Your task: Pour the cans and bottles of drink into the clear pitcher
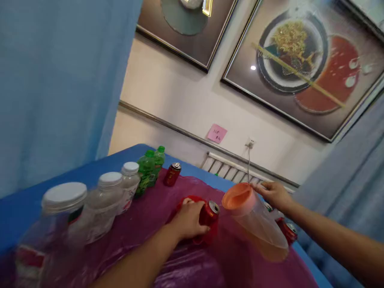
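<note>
Clasping red can (pixel 209 213), its left side hidden: left grip (pixel 189 219) | holding tilted pitcher (pixel 260 228), contact unclear: right grip (pixel 273 195)

Pitcher (pixel 261 228): translucent body, orange lid (pixel 238 196), brownish tint in the lower part. Central can (pixel 207 216): red side, silver top. Can beside the 2 bottles (pixel 172 176): dark red, silver top. Bottles (pixel 147 170): green, with matching green caps (pixel 149 153). 3 jars (pixel 102 208): clear, with white lids (pixel 65 194); the nearest label (pixel 31 258) is red and white. Sheet (pixel 192 266): purple. Table (pixel 120 158): blue. Curtain at left (pixel 60 92): light blue. Wall note (pixel 216 133): pink with dark handwriting. Right picture (pixel 303 66): dark frame (pixel 276 111) with silver edging, red disc (pixel 342 74), yellow sticks (pixel 300 76).
</note>
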`<state>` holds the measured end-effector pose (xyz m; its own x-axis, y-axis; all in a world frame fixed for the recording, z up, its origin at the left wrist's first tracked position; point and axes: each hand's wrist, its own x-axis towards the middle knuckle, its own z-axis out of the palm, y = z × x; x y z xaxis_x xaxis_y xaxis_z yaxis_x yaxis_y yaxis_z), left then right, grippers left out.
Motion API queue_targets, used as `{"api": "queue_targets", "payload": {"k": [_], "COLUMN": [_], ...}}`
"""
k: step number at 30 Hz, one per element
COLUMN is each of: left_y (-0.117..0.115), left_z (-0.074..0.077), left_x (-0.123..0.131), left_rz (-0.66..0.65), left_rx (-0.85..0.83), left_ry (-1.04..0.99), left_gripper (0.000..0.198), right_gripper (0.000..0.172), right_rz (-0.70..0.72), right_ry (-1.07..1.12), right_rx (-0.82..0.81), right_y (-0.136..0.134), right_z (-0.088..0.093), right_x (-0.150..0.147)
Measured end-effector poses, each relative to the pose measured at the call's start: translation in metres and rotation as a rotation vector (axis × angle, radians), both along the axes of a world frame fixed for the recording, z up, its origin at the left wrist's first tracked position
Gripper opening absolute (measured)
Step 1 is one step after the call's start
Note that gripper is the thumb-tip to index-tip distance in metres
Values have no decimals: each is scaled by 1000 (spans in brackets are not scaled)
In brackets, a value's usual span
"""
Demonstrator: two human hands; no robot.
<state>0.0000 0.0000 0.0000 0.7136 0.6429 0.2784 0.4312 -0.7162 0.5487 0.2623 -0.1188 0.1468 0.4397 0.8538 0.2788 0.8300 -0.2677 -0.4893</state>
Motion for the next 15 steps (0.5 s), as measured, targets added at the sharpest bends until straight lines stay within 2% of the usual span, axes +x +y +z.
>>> {"api": "queue_targets", "payload": {"k": [4, 9, 15], "left_y": [-1, 0, 0], "left_z": [1, 1, 2], "left_x": [-1, 0, 0], "left_rz": [-9, -23, -28], "left_rx": [1, 7, 14], "left_ry": [-2, -6, 0], "left_gripper": [51, 52, 54], "right_gripper": [70, 65, 65], "right_rz": [37, 12, 27], "right_ry": [1, 74, 93], "right_rx": [21, -19, 9], "right_y": [-1, -2, 0], "right_z": [2, 1, -2], "right_x": [-1, 2, 4]}}
